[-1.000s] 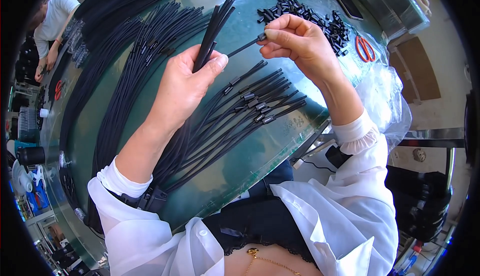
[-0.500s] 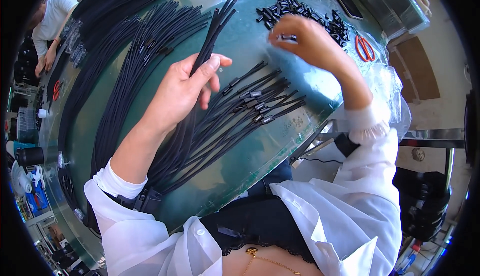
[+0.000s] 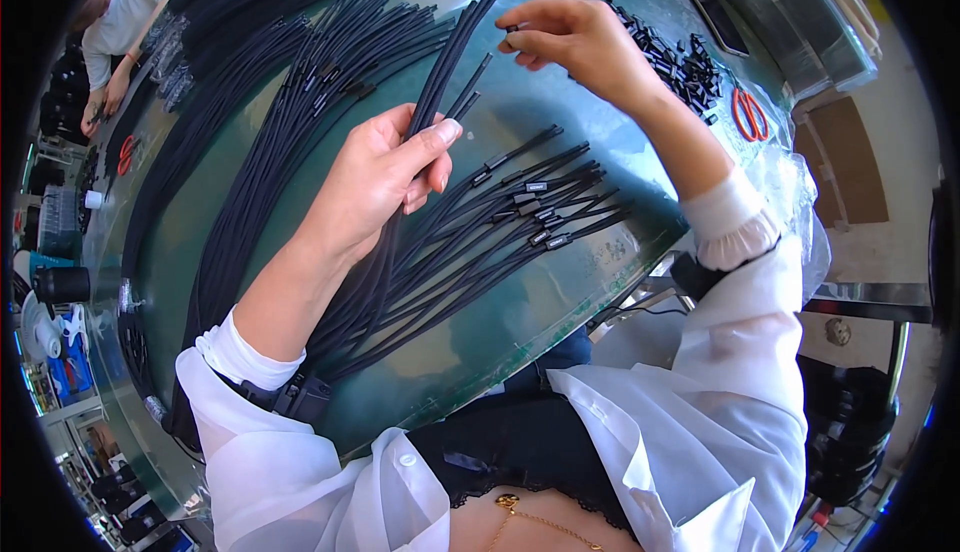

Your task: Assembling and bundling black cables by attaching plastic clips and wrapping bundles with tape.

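Note:
My left hand point(image 3: 385, 172) is closed around a bundle of thin black cords point(image 3: 452, 57), their cut ends pointing up and away. Two or so cord ends point(image 3: 472, 97) stick out apart from the bundle above my thumb. Between thumb and fingertips, my right hand point(image 3: 590, 47) pinches a small black sleeve point(image 3: 513, 32), a short way right of the bundle's tips. Below my hands, more cords with small black labelled sleeves point(image 3: 545, 214) near their ends lie fanned on the green table point(image 3: 500, 322).
A heap of loose black sleeves point(image 3: 685, 67) lies beyond my right wrist, beside red-handled scissors point(image 3: 748, 115). A dark phone point(image 3: 715, 17) and a clear plastic box point(image 3: 800, 32) are at the far right. More cords point(image 3: 270, 142) cover the left. Another person point(image 3: 130, 12) works at far left.
My right hand has moved left from the sleeve heap toward the bundle, a sleeve now showing in its fingertips. Cord ends have separated from the bundle in my left hand.

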A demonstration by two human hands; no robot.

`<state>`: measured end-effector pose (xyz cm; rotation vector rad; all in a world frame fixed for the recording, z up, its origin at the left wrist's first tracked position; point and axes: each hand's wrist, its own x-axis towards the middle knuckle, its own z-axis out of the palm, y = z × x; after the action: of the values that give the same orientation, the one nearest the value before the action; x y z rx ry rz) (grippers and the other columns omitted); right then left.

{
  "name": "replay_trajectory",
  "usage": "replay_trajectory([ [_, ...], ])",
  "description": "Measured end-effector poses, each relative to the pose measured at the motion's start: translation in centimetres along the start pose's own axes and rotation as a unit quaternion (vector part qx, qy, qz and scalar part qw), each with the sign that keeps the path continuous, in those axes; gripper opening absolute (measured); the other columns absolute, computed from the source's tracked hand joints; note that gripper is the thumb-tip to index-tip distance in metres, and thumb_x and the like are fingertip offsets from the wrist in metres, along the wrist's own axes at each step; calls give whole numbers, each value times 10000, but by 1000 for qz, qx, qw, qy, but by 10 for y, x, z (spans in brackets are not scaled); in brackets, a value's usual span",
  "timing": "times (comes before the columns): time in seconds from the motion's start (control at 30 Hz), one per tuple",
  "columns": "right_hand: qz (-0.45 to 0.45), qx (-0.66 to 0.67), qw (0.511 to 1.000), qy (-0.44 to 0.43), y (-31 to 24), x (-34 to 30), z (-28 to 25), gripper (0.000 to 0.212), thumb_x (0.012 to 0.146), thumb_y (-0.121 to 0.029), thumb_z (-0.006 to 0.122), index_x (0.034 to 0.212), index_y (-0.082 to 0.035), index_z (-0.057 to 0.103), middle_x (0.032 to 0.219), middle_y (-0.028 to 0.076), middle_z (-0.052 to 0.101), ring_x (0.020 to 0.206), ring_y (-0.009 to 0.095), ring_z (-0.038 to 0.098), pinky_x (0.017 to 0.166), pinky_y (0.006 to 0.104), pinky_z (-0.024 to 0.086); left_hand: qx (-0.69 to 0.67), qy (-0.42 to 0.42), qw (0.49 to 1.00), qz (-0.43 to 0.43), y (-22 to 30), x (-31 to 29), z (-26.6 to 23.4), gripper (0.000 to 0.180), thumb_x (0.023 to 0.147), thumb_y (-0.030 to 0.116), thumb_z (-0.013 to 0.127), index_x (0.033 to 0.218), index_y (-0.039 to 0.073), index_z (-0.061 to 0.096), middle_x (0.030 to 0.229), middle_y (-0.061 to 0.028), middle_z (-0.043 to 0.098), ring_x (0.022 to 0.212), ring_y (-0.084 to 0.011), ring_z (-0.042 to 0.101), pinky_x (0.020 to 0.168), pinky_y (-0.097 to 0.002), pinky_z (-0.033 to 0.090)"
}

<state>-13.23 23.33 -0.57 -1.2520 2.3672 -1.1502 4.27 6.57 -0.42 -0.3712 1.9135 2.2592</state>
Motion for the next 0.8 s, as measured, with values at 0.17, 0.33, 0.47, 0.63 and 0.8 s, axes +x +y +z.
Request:
replay_trajectory([
  [0.17,96,390,916,-16,-34,-37,19,184,870,-171,625,956,-12,590,932,112,661,832,165,660,743,269,535,-3,30,999,20,3,-8,4,151,867,174,624,879,45,545,627,27,502,515,-18,414,437,-171,302],
  [0.33,111,434,894,-12,-40,-49,24,184,878,-172,619,961,-10,592,929,89,658,799,128,644,726,242,522,22,23,999,40,4,-9,8,173,856,183,640,885,46,539,626,42,473,530,-15,403,454,-171,296],
  [0.47,19,339,940,-27,-38,-53,38,162,884,-168,613,926,-12,616,888,56,653,752,96,615,681,225,502,41,16,997,64,2,-12,12,182,857,195,643,875,45,540,627,49,459,532,-13,388,465,-171,290],
  [0.63,16,382,924,-31,-52,-59,46,159,884,-166,615,897,-9,639,824,22,643,708,79,578,648,214,477,-42,3,999,33,1,-14,8,190,870,214,627,836,44,550,630,49,459,535,-12,382,454,-172,279],
  [0.8,-11,187,982,31,-54,-65,44,177,883,-158,608,923,8,651,771,24,638,700,83,573,644,238,471,18,-15,1000,18,3,-11,2,177,887,217,604,893,45,561,643,34,480,528,-16,397,452,-174,302],
])
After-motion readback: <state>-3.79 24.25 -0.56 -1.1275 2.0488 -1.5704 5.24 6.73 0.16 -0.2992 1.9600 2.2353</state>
